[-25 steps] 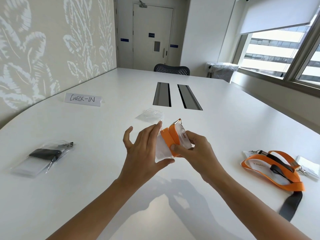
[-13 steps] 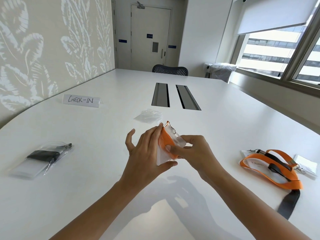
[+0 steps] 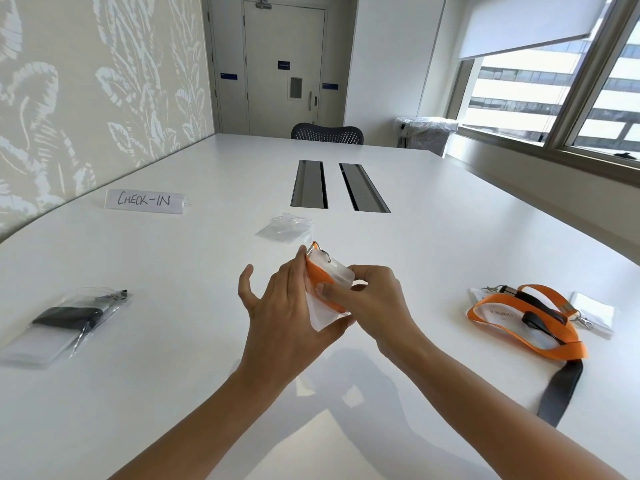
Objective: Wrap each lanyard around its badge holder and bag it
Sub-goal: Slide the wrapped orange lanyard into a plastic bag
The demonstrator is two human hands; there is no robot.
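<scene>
- Clear badge holder, orange lanyard wound round it, stands tilted, pinched between fingers.
- Empty clear bag lies flat just beyond the fingertips.
- Bagged black lanyard well left of them; loose lanyards well right.

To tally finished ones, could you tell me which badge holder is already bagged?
The black-lanyard badge holder at left, inside a clear bag; the others are unbagged.

1 wide-angle view, worn at head height, faced forward and tilted down over the table, left hand and right hand caught close at centre, door seen far ahead
</scene>
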